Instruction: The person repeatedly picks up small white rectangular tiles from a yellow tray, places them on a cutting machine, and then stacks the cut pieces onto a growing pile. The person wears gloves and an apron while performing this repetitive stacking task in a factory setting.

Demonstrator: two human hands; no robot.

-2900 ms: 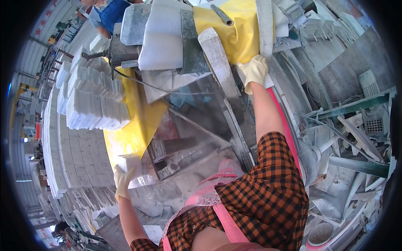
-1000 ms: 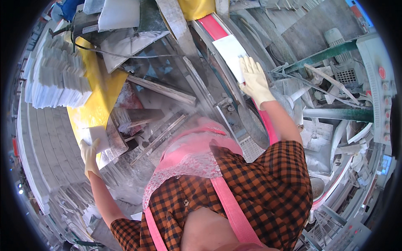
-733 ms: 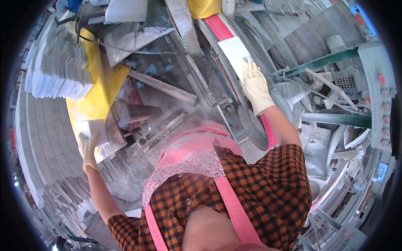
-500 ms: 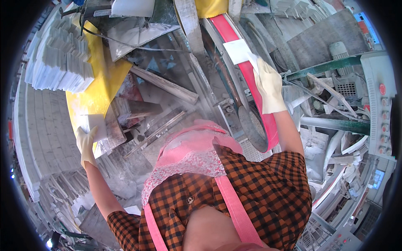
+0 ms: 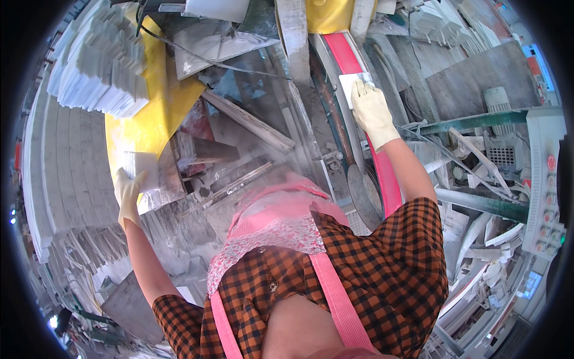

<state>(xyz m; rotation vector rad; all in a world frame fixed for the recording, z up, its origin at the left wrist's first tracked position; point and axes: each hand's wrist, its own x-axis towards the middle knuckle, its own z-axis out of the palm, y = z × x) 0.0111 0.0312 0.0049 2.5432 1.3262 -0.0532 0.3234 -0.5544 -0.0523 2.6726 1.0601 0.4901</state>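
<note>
red belt [image 5: 344, 54] | right fingers [image 5: 362, 90] on white tile [image 5: 345, 84], grip unclear | left fingers [image 5: 121, 176] clamped on block [image 5: 143, 163] | slab stack [image 5: 98, 72] beyond, plank [image 5: 248, 121] between

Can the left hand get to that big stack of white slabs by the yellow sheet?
Probably yes: the left hand touches a small white block, and beyond that just the yellow sheet seems to lie before the big white stack.

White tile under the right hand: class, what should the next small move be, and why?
Probably, the right hand should slide the white tile a little along the red belt: its fingers lie over the tile, and bare belt shows beyond it, while the left hand is at a separate white block.
</note>
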